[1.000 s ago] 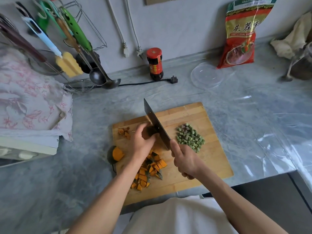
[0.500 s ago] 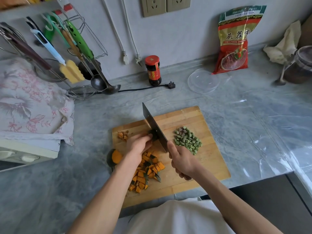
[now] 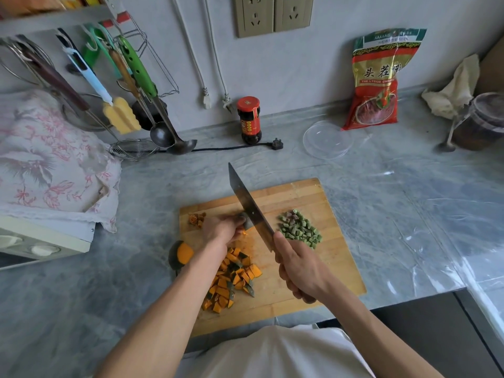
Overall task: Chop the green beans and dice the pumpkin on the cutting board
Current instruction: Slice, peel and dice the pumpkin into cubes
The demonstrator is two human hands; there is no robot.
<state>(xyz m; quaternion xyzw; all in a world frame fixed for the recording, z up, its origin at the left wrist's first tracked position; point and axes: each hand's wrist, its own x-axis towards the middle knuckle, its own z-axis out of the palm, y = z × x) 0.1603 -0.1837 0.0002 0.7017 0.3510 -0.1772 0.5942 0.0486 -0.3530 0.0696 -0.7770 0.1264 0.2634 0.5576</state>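
Our right hand (image 3: 300, 268) clenches the steel cleaver (image 3: 251, 208), our left hand (image 3: 222, 227) pinches an orange pumpkin piece (image 3: 244, 224) against its blade on the wooden cutting board (image 3: 335, 257), between orange pumpkin dice (image 3: 234, 279) and chopped green beans (image 3: 300, 229)

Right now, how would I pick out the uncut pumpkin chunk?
Find the wooden cutting board on the grey marble counter. Just off its left edge lies a dark-skinned pumpkin wedge, orange face up. Unlike the small orange pumpkin dice heaped on the board, it is one large piece.
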